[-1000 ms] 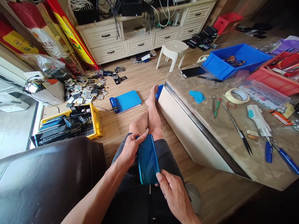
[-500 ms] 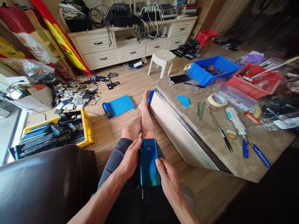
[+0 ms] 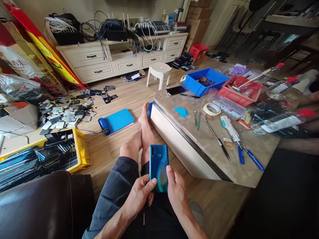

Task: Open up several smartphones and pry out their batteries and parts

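A glossy blue smartphone (image 3: 159, 166), its back turned up, is held above my lap between both hands. My left hand (image 3: 141, 194) grips its lower left corner, the thumb lying on the back and the fingers partly hidden beneath. Along the right edge, my right hand (image 3: 176, 186) is closed with the thumb pressed near the rim; its other fingers are mostly under the phone. The camera bump shows at the phone's upper left, and its screen side is out of sight.
To the right, a low table (image 3: 199, 139) carries pliers (image 3: 249, 156), tweezers (image 3: 220, 142), a tape roll (image 3: 211, 109), a blue bin (image 3: 204, 86) and a red bin (image 3: 239, 94). A yellow crate (image 3: 83, 152) of phone parts stands left, near a blue notebook (image 3: 119, 121) and scattered batteries (image 3: 67, 114).
My left hand has slid from the phone's upper left edge down to its lower left corner. The right hand still holds the right side. The view has swung to the right.
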Available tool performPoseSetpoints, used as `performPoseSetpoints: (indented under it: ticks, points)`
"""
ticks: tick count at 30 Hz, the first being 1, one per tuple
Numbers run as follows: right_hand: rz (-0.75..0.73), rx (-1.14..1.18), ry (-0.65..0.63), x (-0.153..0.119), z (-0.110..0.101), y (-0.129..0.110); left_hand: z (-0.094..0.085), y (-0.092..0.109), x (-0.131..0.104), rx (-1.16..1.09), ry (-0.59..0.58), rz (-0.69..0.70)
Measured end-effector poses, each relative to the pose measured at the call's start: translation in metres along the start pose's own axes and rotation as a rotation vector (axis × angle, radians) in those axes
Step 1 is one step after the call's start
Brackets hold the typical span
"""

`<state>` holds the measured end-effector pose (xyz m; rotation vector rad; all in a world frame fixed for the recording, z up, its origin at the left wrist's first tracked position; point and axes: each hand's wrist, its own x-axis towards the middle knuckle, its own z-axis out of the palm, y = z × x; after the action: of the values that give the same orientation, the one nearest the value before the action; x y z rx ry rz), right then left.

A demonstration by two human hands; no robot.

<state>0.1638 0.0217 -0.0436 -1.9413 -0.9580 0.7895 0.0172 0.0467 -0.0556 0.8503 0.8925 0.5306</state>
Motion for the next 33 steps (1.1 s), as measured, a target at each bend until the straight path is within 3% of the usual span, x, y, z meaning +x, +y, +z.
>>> performPoseSetpoints:
  ticks: [9, 11, 15, 17, 25, 33]
  points:
    - [0.097, 0.117, 0.02, 0.003, 0.002, 0.0, -0.005, -0.006, -0.001, 0.027, -0.113, -0.058]
    - [0.105, 0.157, -0.08, -0.001, 0.001, 0.005, -0.006, -0.008, -0.001, 0.018, -0.079, -0.035]
    - [0.155, 0.227, -0.416, -0.014, -0.001, 0.017, -0.012, -0.005, 0.001, -0.004, -0.014, -0.013]
    - [0.164, 0.242, -0.491, -0.021, -0.001, 0.021, -0.015, -0.002, 0.003, -0.001, -0.012, -0.018]
    - [0.102, 0.411, -0.467, -0.024, 0.0, 0.015, -0.017, 0.004, 0.001, 0.013, -0.031, 0.0]
    - [0.115, 0.566, -0.442, -0.026, 0.0, 0.021, 0.001, 0.003, 0.004, -0.195, -0.042, -0.024]
